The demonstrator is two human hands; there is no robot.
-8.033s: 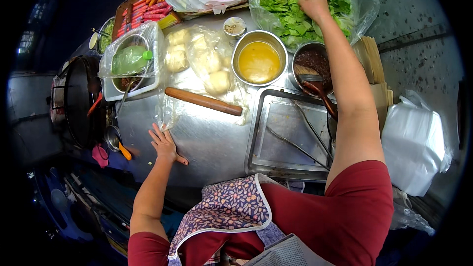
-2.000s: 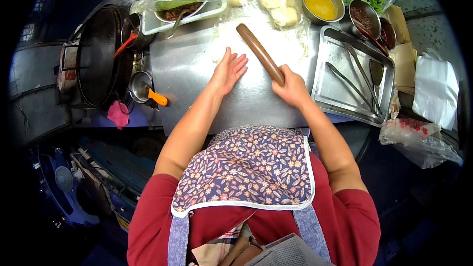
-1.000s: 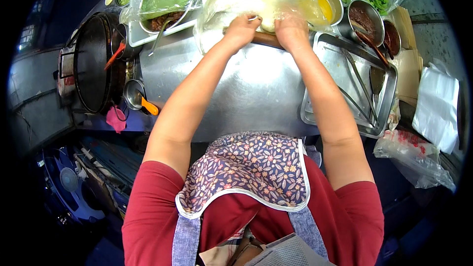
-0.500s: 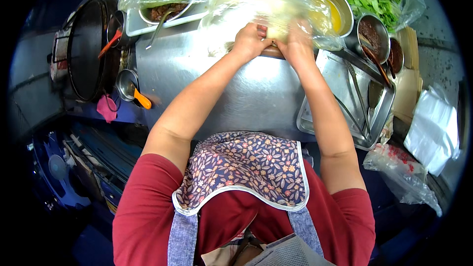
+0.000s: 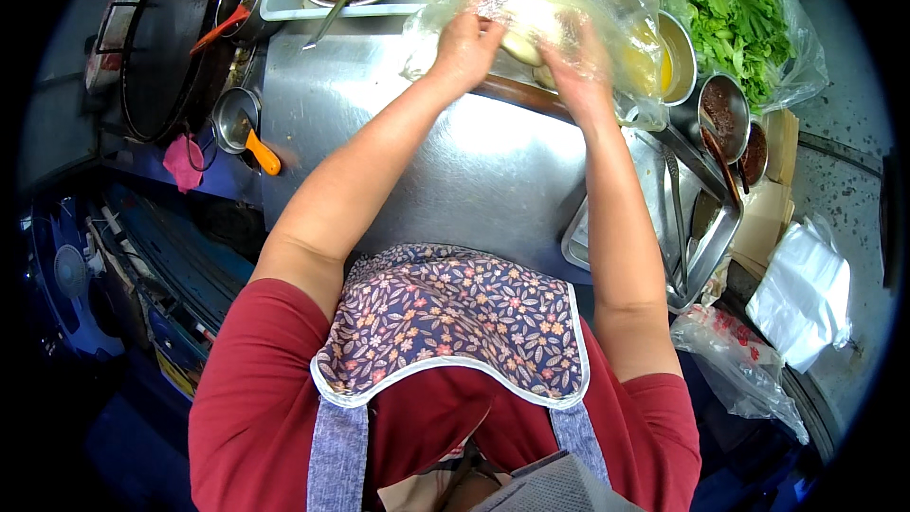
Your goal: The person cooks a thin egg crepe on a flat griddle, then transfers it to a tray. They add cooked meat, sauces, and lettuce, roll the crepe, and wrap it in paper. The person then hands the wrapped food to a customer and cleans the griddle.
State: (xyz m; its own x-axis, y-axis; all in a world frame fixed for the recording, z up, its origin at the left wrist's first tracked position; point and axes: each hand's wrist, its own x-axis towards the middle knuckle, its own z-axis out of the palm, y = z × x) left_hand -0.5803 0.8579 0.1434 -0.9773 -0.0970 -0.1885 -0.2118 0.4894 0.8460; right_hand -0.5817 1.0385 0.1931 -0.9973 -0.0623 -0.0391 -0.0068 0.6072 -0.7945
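Observation:
Pale, rounded pieces of dough [image 5: 521, 45] lie in a large clear plastic bag [image 5: 607, 0] at the far side of the steel worktop. My left hand [image 5: 464, 52] is closed at the bag's near edge, its fingers bent on the film beside the dough. My right hand [image 5: 580, 71] reaches under the film, with its thumb toward the dough and its fingers curled over it, blurred by the plastic. Just below both hands, a brown wooden rolling pin [image 5: 521, 95] lies crosswise, its right end hidden behind my right wrist.
A steel tray [image 5: 706, 261] with tongs sits right of my right forearm. Beyond it are a bowl of yellow liquid [image 5: 675, 62], a pot of brown sauce [image 5: 722, 104] and bagged lettuce [image 5: 730, 28]. At left stand a black griddle [image 5: 171, 43] and a small steel pan [image 5: 232, 123].
My hands have moved farther apart, and more of the dough and the rolling pin shows between them. The bag has been lifted open over my right hand. The whole view has shifted slightly.

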